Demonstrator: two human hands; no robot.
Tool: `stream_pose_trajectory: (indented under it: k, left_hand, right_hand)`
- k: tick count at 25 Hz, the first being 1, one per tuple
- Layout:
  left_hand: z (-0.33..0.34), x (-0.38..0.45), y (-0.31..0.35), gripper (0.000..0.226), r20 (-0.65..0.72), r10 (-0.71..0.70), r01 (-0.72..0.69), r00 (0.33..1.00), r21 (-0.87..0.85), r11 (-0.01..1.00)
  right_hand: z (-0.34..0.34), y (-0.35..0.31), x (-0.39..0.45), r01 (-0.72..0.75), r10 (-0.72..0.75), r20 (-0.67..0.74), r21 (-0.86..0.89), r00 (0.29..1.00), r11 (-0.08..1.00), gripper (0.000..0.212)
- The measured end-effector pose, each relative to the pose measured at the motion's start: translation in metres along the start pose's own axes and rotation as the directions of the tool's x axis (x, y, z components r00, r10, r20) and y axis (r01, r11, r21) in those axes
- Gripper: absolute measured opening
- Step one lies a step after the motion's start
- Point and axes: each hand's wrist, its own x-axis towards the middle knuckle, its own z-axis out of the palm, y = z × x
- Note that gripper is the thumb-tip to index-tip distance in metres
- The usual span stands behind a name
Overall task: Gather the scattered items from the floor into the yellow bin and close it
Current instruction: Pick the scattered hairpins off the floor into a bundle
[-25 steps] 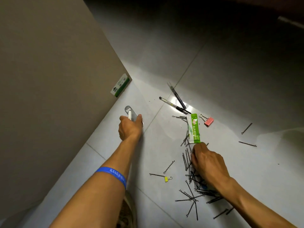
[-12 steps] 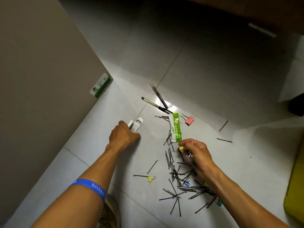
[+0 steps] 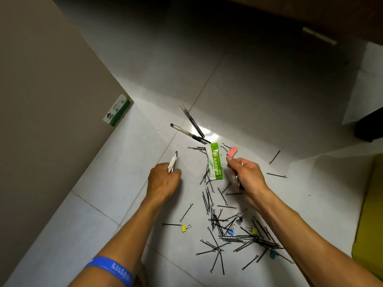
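- Two hands work over one spill; places below are given from the green sachet [image 3: 215, 161], which lies flat on the floor [image 3: 124, 183] near the middle of it.
- Far left of the sachet, a green-and-white box [image 3: 117, 110] sits against the beige panel [image 3: 51, 100], well apart from everything else.
- Left of the sachet, the left hand [image 3: 163, 180] is curled round a white tool [image 3: 173, 161] whose metal tip pokes out past the knuckles; holding it looks like a way to carry it off in the same trip.
- Just beyond the sachet, two pens [image 3: 191, 133] lie crossed at their tips, untouched.
- Just right of the sachet's top, a pink clip [image 3: 231, 151] lies on the floor.
- Right of the sachet, the right hand [image 3: 245, 175] is closed on small shiny bits, probably clips; exactly what they are is hard to tell. It appears to be collecting a handful rather than making single trips.
- Nearer the person than the sachet, hairpins [image 3: 238, 235] lie heaped with small clips among them: most of the job remains.
- Far right of the sachet, the bin [image 3: 371, 224] shows only as a yellow edge; whether it stands open cannot be told.
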Motion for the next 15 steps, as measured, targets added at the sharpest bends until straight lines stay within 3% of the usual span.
stream_pose_trajectory:
  k: [2,3,5,6,7,8,10,12,13,15]
  left_hand:
    - [0.016,-0.008,0.016,0.009,-0.034,0.004,-0.007,0.999,-0.091,0.996]
    - [0.025,-0.012,0.025,0.008,-0.023,0.002,-0.004,1.000,-0.099,0.995]
    - [0.048,-0.018,0.042,0.018,0.024,0.014,-0.013,1.000,-0.071,0.997]
    - [0.059,-0.020,0.050,0.026,0.036,0.028,-0.027,0.999,-0.019,0.999]
    - [0.068,-0.021,0.057,0.034,0.032,0.040,-0.041,0.999,0.049,0.998]
    - [0.076,-0.021,0.062,0.040,0.020,0.045,-0.047,0.999,0.104,0.993]
    - [0.085,-0.021,0.069,0.040,0.005,0.023,-0.023,1.000,0.140,0.990]
    - [0.083,-0.020,0.077,0.028,0.037,-0.012,0.007,0.999,0.119,0.993]
    - [0.078,-0.022,0.082,0.022,0.057,-0.022,0.018,0.998,0.067,0.998]
    - [0.064,-0.037,0.097,0.015,0.107,-0.019,0.036,0.994,-0.159,0.987]
  right_hand:
    - [-0.004,-0.005,0.012,0.193,-0.262,-0.151,-0.363,0.953,0.911,0.018]
    - [-0.005,-0.007,0.018,0.239,-0.349,-0.117,-0.529,0.930,0.814,0.024]
    - [-0.005,-0.007,0.029,0.248,-0.409,0.036,-0.841,0.912,0.480,0.038]
    - [-0.005,-0.006,0.033,0.245,-0.408,0.095,-0.911,0.908,0.333,0.037]
    - [-0.005,-0.005,0.035,0.243,-0.397,0.122,-0.932,0.909,0.270,0.034]
    - [-0.006,-0.003,0.034,0.245,-0.375,0.121,-0.921,0.919,0.304,0.032]
    - [-0.013,0.002,0.022,0.219,-0.279,0.050,-0.756,0.959,0.617,0.026]
    - [-0.026,0.003,0.001,0.092,-0.099,-0.001,-0.344,0.995,0.934,0.027]
    - [-0.033,0.001,-0.014,0.010,-0.008,0.020,-0.104,1.000,0.995,0.028]
    - [-0.048,-0.013,-0.048,-0.086,0.059,0.110,0.259,0.992,0.962,0.021]
